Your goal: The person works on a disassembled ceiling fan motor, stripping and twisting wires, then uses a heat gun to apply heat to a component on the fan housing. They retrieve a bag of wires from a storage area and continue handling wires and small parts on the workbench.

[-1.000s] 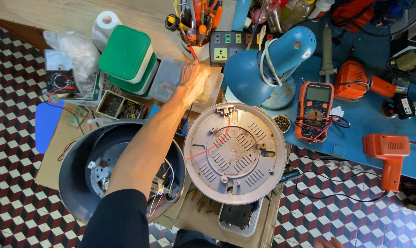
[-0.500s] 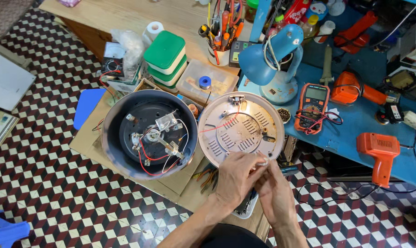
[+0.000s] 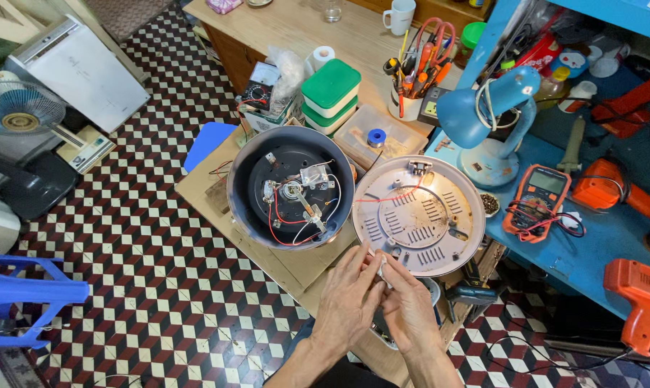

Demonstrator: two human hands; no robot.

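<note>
**Small pale piece being pinched between both hands at the plate's edge**

Pinched between the fingertips of both hands, a small pale piece (image 3: 382, 269) is being held just at the near rim of the round metal plate (image 3: 418, 215); what the piece is cannot be told. The left hand (image 3: 350, 302) is being closed on it from one side, the right hand (image 3: 410, 309) from the other, so each grip is clenched on the same piece. The plate is being carried flat on the wooden desk (image 3: 296, 266), with a red wire (image 3: 390, 197) running across its slotted face. Just beside it, to the left, a dark round appliance housing (image 3: 290, 188) is lying open, its red and white wiring showing inside. Further out, a blue desk lamp (image 3: 483, 122) and an orange multimeter (image 3: 540, 197) are being kept on the blue surface to the right. An orange drill (image 3: 637, 302) is lying well apart, at the far right.
</note>
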